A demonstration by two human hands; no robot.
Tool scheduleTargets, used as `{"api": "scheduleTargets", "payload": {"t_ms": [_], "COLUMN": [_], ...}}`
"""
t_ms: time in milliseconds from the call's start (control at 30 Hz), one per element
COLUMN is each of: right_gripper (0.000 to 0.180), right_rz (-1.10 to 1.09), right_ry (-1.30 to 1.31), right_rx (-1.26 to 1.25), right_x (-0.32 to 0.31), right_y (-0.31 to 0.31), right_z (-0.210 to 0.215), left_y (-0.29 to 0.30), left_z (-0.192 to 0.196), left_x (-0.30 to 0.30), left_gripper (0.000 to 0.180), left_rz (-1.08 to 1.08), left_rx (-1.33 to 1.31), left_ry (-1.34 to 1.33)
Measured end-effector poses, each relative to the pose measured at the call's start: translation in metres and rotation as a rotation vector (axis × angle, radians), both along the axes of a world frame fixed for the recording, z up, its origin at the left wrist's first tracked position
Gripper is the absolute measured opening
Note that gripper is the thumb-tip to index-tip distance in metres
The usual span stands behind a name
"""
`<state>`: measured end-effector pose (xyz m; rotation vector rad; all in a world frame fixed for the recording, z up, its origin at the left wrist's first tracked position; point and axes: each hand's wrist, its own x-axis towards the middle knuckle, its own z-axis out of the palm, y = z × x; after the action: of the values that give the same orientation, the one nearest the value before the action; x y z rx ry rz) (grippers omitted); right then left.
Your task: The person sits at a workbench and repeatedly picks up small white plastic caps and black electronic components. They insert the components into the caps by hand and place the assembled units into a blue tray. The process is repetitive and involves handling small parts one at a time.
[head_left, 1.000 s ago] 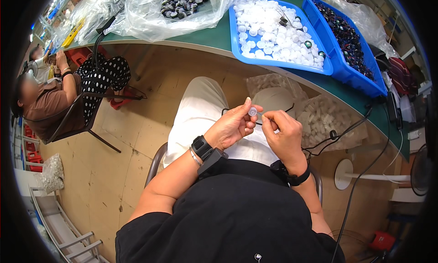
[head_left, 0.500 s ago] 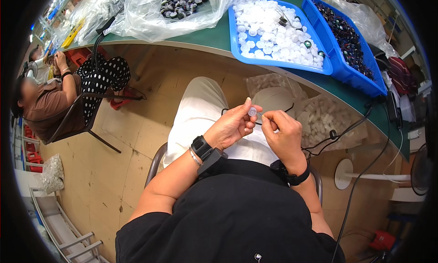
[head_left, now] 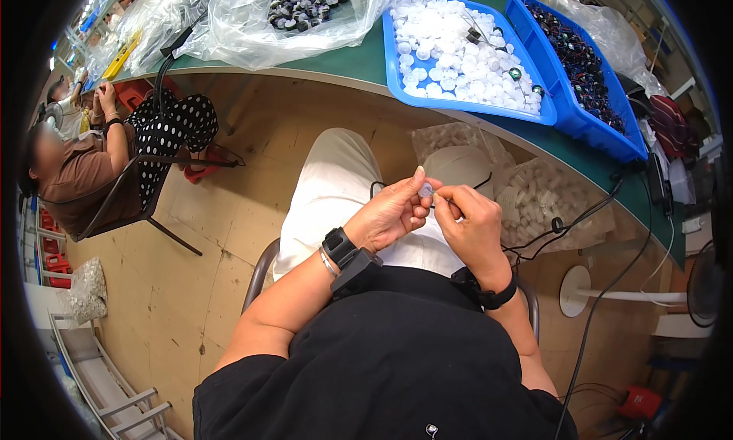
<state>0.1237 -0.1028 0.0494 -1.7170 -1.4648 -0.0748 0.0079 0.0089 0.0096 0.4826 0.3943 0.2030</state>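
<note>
Above my lap, my left hand (head_left: 385, 215) pinches a small round translucent plastic cap (head_left: 425, 189) between thumb and fingers. My right hand (head_left: 473, 224) is closed right beside it, thumb and forefinger meeting the cap's edge. A bit of something dark shows at the right fingers, too small to make out. On the green table (head_left: 336, 67) ahead lies a shallow blue tray (head_left: 489, 118) heaped with similar white caps (head_left: 450, 54). A few dark wired pieces (head_left: 515, 74) rest on top of them.
A deeper blue bin (head_left: 565, 119) of dark wired parts (head_left: 580, 66) adjoins the tray. Clear plastic bags (head_left: 237, 43) lie on the table's left. Black cables (head_left: 561, 226) hang at right, near bagged white pieces (head_left: 546, 199) and a fan (head_left: 702, 283). A co-worker (head_left: 92, 173) sits at left.
My right hand has moved slightly left, bringing its fingertips against the cap. The cap has tilted and shifted a little to the right and down in my left fingers.
</note>
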Motion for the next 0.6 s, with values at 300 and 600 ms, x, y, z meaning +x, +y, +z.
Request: {"api": "scheduleTargets", "payload": {"t_ms": [300,600], "right_gripper": [0.003,0.003], "right_rz": [-0.029,-0.073], "right_ry": [0.103,0.227], "right_rx": [-0.010,-0.052], "right_x": [0.0001,0.0019], "right_y": [0.0002,0.0003], "right_z": [-0.0030,-0.0062], "left_y": [-0.0004,0.0000], "left_z": [0.0029,0.0043], "left_x": [-0.0011,-0.0022], "left_gripper": [0.041,0.037], "left_rz": [-0.011,-0.013], "left_rx": [0.029,-0.047], "left_ry": [0.009,-0.100]}}
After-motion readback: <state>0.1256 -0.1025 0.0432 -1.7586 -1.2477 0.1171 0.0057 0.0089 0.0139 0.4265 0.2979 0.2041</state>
